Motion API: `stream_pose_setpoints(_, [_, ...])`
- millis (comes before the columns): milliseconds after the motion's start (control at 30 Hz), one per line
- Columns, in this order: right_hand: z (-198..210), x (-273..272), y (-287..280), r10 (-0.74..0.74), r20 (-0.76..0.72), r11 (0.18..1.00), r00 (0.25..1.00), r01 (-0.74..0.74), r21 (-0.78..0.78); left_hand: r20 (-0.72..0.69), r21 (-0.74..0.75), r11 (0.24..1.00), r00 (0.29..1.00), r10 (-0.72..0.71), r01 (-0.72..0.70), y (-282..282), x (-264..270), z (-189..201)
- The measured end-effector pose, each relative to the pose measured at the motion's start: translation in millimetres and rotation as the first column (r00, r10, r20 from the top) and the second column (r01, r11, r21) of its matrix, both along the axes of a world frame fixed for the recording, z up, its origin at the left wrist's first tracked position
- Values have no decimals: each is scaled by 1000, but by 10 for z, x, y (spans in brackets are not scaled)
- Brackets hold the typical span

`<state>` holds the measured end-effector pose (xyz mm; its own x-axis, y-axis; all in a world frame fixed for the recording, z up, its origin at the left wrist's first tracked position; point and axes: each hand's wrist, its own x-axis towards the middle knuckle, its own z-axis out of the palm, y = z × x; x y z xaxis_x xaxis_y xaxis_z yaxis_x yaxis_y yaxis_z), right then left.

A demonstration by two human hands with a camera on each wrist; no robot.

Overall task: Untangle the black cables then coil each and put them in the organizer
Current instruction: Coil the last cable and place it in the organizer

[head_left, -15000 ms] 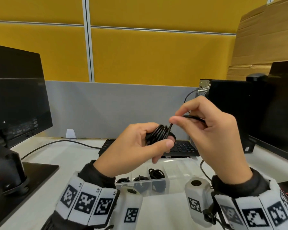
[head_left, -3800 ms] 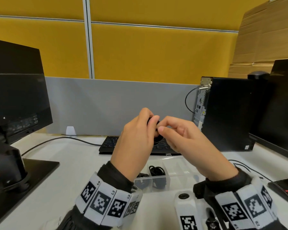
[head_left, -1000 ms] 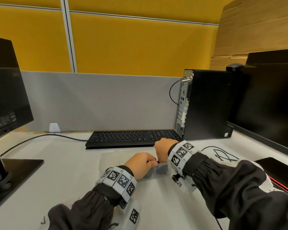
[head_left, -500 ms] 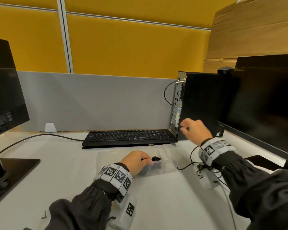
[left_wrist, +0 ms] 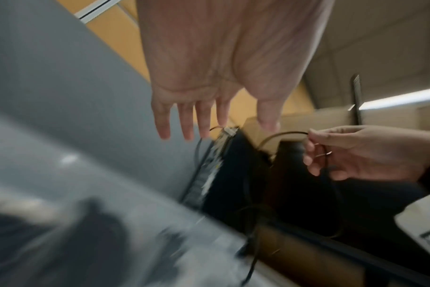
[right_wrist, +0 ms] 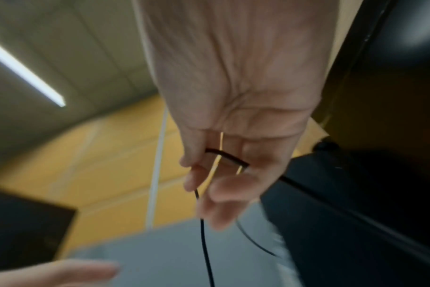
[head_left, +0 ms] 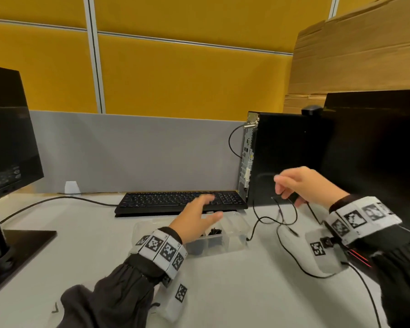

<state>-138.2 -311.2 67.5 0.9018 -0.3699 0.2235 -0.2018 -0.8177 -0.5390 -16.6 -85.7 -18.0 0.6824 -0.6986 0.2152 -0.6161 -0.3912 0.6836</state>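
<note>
Head view: two hands, one organizer (head_left: 234,229), one keyboard (head_left: 180,201), one tower PC (head_left: 284,157), and two monitors, one (head_left: 7,147) on the left and one (head_left: 376,147) on the right. At least one loose cable (head_left: 285,233) is out on the desk (head_left: 223,292); can't really tell if that tangle is one strand or more. The organizer is a clear box just in front of the keyboard, with a couple of dark coils (head_left: 214,232) already in it, exact count is hard to make out. The left hand (head_left: 197,221) hovers right above the organizer, fingers spread and slack, nothing in it. The right hand (head_left: 303,185) is raised by the PC, well right of the box, pinching the cable, which hangs down and loops onto the desk between the box and the right sleeve.

Left wrist view: pretty blurry, but the left hand (left_wrist: 218,77) is flat and wide, four fingers plus thumb splayed. Further off, the right hand (left_wrist: 361,151) holds an arch of cable (left_wrist: 280,135).

Right wrist view: the right hand (right_wrist: 233,120) has its fingers curled round the cable (right_wrist: 204,233), which crosses the fingers and trails down. The left hand (right_wrist: 62,273) is a blur at the bottom.
</note>
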Motion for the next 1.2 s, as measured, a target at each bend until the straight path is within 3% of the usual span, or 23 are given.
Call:
stream_pose_setpoints(67, [210,-176,249,174,103,957,979,-193,215,-8,-182,982,999,-46,44,-58,-160,272])
stream_pose_setpoints(167, [431,-345,568,413,233,793,880,-474,383,-10,-376,917,989,-148,133,-130,-354,594])
stream_pose_setpoints(267, [553,-386,724,435,455,674,777,-616,408,-84,-533,826,961,-265,181,-62,-452,717])
stream_pose_setpoints(333, [595,-347,684,344,587,698,733,-618,362,-102,-506,849,967,-233,151,67,-408,696])
stream_pose_setpoints(467, [533,-208,495,217,695,837,686,-497,230,-22,-452,881,986,-167,139,400,-246,717])
stream_pose_setpoints(667, [529,-165,330,152,822,974,549,-227,-29,-102,-424,875,948,-301,232,441,-146,584])
stream_pose_setpoints(767, [369,-76,276,155,722,988,674,-106,-114,-63,-362,920,980,-187,152,369,-140,366])
stream_pose_setpoints(833, [242,-47,226,125,613,990,780,-53,-134,-106,-433,900,988,-114,57,374,-111,289])
stream_pose_setpoints(933, [112,-38,186,67,470,993,880,-14,-115,-181,-536,844,981,-75,-34,374,-64,256])
stream_pose_setpoints(1000, [76,-9,231,30,457,991,889,32,-127,-212,-574,817,975,-73,-63,327,-46,245])
stream_pose_setpoints(1067, [37,20,342,46,521,977,852,69,-199,-241,-608,788,968,-65,-98,265,-36,236])
stream_pose_setpoints(1133, [-23,22,523,151,598,944,787,64,-323,-252,-629,768,966,-57,-119,210,-39,249])
stream_pose_setpoints(1200, [-131,5,702,286,577,897,765,-2,-442,-174,-616,783,984,-32,-83,169,-46,267])
